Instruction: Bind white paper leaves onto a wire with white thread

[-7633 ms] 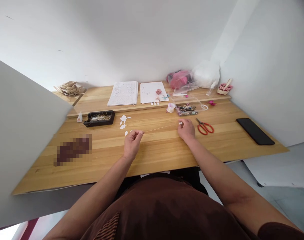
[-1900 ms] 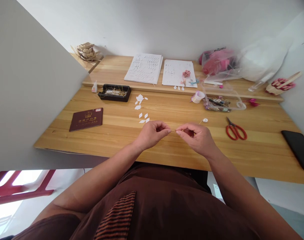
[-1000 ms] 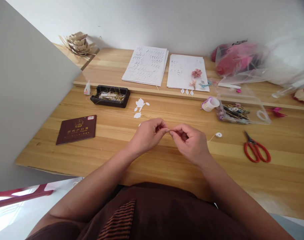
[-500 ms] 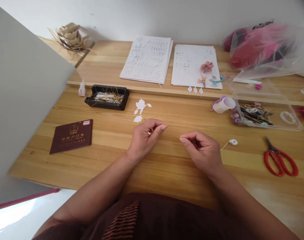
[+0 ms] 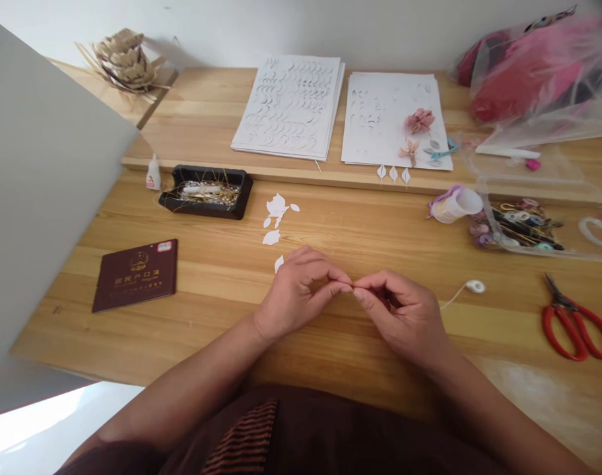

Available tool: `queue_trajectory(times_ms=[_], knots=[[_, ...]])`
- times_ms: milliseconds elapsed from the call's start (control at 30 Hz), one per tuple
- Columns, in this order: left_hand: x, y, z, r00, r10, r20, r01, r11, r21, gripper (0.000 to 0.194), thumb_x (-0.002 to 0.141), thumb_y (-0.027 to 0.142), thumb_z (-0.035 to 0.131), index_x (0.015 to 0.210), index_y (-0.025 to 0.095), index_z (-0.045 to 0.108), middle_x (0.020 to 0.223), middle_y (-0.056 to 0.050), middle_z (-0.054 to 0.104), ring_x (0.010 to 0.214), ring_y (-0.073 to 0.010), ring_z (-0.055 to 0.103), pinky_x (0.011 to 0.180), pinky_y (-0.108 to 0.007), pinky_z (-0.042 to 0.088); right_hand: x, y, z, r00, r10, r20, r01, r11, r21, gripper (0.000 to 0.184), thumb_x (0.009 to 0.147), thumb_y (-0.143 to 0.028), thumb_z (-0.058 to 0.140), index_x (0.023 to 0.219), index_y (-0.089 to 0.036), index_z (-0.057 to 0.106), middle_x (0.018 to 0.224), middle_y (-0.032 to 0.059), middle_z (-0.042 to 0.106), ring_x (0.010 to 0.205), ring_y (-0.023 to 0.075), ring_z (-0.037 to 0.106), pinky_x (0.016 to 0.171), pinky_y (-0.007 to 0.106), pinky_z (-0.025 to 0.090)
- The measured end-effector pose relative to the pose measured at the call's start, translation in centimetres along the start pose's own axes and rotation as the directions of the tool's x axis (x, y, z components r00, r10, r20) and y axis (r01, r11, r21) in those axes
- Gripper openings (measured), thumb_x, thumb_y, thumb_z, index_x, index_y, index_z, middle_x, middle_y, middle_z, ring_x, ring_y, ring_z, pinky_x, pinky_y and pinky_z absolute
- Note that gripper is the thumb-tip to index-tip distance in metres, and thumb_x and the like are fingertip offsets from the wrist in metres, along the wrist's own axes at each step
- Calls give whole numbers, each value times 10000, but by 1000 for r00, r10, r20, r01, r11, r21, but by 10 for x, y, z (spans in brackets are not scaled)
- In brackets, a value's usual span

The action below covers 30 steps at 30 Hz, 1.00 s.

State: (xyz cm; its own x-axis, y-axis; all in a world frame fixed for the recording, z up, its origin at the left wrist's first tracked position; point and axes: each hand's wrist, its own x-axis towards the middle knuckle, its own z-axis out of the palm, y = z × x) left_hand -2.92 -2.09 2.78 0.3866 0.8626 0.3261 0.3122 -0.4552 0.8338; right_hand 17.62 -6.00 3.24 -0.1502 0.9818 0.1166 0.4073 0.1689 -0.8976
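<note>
My left hand and my right hand meet fingertip to fingertip above the wooden table. Each is closed in a pinch of thumb and forefinger. Whatever lies between the fingertips is too small to make out. Just behind my left hand lies a white paper leaf piece, partly covered by it. Farther back rest more white paper cut-outs, petal- and leaf-shaped. To the right of my right hand sits a small spool of white thread, its loose end running toward that hand.
Red-handled scissors lie at the right, below a clear plastic box of craft bits. A black tray of wires, a glue bottle and a maroon booklet are on the left. Paper stacks rest on the raised shelf.
My left hand has moved right, closing the gap to my right hand, so the fingertips now touch. The paper leaf behind it has come into view. The camera view has shifted slightly.
</note>
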Motion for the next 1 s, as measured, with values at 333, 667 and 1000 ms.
queue_trajectory(times_ms=[333, 667, 1000], knots=[[0, 4, 0, 1000, -25, -11, 25, 999, 35, 125, 977, 285, 686, 888, 205, 722, 851, -30, 755, 845, -173, 666, 829, -329, 490, -2, 7, 3, 1000, 8, -12, -9, 1000, -27, 192, 946, -237, 663, 1136, -227, 686, 916, 42, 759, 736, 168, 693, 656, 292, 563], [-2, 3, 2, 1000, -17, -12, 17, 1000, 17, 120, 970, 276, 698, 880, 198, 709, 845, -26, 741, 838, -159, 661, 805, -309, 496, -1, 5, 0, 999, -41, 31, 44, 992, -122, 119, 973, -271, 633, 898, -231, 715, 680, -5, 677, 572, 142, 585, 520, 280, 439], [4, -8, -16, 931, -77, -355, 197, 929, 315, 226, 1015, 230, 559, 1191, 212, 700, 1048, -61, 745, 996, -212, 647, 945, -398, 452, -3, 2, 4, 978, 27, -208, -32, 999, -22, 126, 965, -298, 666, 900, -236, 754, 716, 26, 696, 585, 146, 571, 481, 272, 390]])
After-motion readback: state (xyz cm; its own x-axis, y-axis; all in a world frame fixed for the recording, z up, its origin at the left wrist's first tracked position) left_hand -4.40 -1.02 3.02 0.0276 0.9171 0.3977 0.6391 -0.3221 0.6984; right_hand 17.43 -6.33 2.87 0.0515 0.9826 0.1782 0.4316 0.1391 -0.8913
